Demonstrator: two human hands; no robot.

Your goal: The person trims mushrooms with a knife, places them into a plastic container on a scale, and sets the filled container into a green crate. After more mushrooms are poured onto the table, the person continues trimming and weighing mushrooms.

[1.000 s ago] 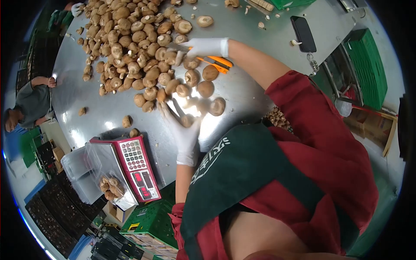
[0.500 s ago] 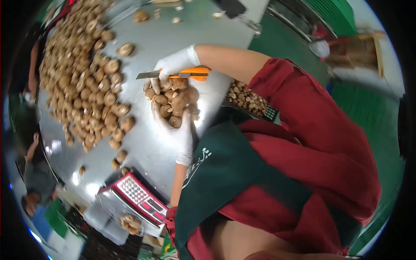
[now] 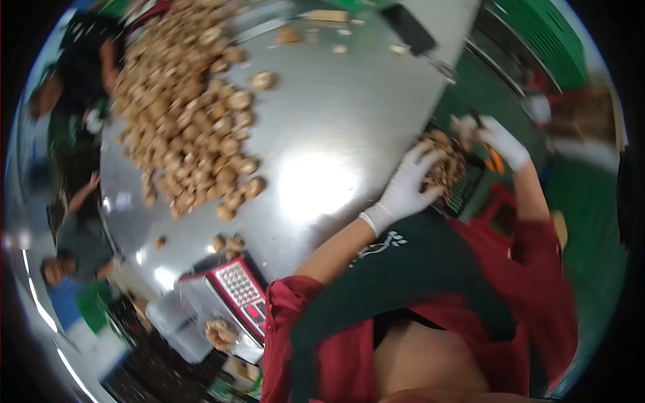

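My left hand point(image 3: 406, 188), in a white glove, curves its spread fingers and thumb around brown mushrooms point(image 3: 443, 168) at the dark crate point(image 3: 465, 191), beside the table's edge. To the right, my gloved right hand point(image 3: 502, 142) is closed on an orange utility knife point(image 3: 495, 160), whose blade end is blurred. A pale brown, smeared shape lies by the right fingertips, perhaps another mushroom. Part of the crate is hidden by the mushrooms and my left hand.
A large mushroom heap point(image 3: 188, 114) covers the left of the metal table point(image 3: 322, 127). A red-and-white scale point(image 3: 238, 289) stands at the near side. A black phone point(image 3: 408, 30) lies by the far edge. Other people point(image 3: 80, 235) are at the left.
Both hands have moved right, from a small group of mushrooms on the table to the crate beside it. That group is gone from the tabletop, and the view has shifted.
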